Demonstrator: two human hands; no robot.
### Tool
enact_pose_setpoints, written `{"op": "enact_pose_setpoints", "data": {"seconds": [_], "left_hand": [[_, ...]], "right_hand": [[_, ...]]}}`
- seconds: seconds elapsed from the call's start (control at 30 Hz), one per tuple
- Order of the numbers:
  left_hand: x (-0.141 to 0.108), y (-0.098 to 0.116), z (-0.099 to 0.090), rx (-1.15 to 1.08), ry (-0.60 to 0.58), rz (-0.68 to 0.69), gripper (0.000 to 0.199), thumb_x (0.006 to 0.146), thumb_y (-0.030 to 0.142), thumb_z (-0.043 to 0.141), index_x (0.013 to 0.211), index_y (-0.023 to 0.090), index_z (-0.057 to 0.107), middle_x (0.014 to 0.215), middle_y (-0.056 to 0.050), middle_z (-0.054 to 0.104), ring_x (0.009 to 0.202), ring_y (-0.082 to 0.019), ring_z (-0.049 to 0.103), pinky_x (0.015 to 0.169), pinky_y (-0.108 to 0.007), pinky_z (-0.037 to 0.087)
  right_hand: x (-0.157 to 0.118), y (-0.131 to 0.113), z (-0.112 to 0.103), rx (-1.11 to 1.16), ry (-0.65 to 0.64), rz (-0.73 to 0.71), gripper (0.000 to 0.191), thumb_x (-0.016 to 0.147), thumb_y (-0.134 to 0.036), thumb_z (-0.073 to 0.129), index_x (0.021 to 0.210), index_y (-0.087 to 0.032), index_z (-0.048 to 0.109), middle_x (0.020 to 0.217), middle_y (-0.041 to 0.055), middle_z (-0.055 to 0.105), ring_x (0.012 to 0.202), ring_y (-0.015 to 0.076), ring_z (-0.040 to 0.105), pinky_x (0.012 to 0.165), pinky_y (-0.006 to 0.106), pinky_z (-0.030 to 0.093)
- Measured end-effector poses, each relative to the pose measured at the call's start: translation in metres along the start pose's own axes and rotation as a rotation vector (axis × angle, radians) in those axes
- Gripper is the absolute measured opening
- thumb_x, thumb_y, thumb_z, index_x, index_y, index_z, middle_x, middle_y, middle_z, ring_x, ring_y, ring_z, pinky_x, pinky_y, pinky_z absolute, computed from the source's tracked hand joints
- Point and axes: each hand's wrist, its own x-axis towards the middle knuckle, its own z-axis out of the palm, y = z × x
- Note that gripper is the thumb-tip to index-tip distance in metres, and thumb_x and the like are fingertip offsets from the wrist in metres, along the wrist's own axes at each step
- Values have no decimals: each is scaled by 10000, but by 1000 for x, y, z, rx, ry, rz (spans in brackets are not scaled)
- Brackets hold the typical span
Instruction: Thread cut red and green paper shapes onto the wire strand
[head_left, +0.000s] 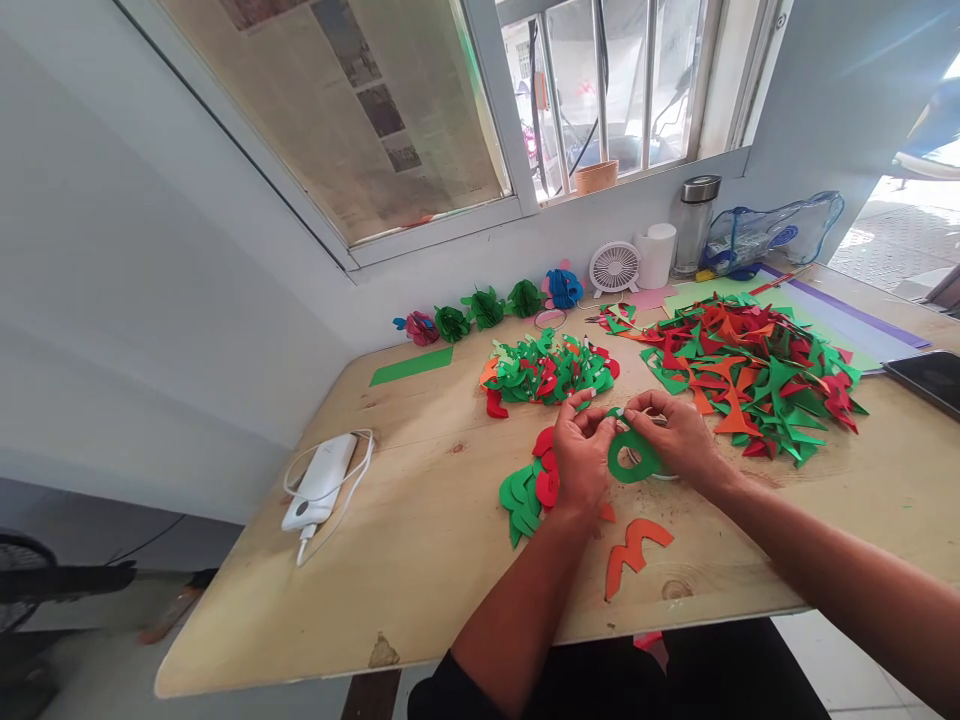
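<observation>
Between my two hands is a green paper ring (651,463) with a round hole, held just above the table. My left hand (581,455) pinches its upper left edge, and my right hand (675,437) pinches the top right of it. Close to the left hand lie red paper pieces (547,487) and a stack of green paper pieces (519,497). An orange curved paper piece (636,552) rests on the table below the hands. Beyond them sits a heap of small green and red paper pieces (551,367).
A large pile of red, green and orange scraps (757,375) covers the right side of the table (420,520). A white power bank (321,482) with its cable lies left. Folded paper shapes (484,307), a small fan (614,268) and a glass bottle (694,228) line the wall. A phone (926,380) lies far right.
</observation>
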Motion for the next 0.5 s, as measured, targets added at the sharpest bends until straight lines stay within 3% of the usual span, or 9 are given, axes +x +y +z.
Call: {"op": "enact_pose_setpoints", "data": {"seconds": [0.23,0.5], "left_hand": [[1,8,-4,132,40,39,383,692,179,645,1058,160,534,823,-46,686,683,-124,637,678,-247,499],[0,11,-6,366,-10,151,406,727,152,603,1128,169,539,824,-40,688,693,-118,621,612,-198,462]], "right_hand": [[1,10,0,-1,-24,-76,183,774,-365,540,722,-198,592,686,15,598,619,147,525,556,261,441],[1,12,-2,-52,-86,-176,146,799,-333,537,761,-205,596,790,40,624,763,187,562,656,304,454]]}}
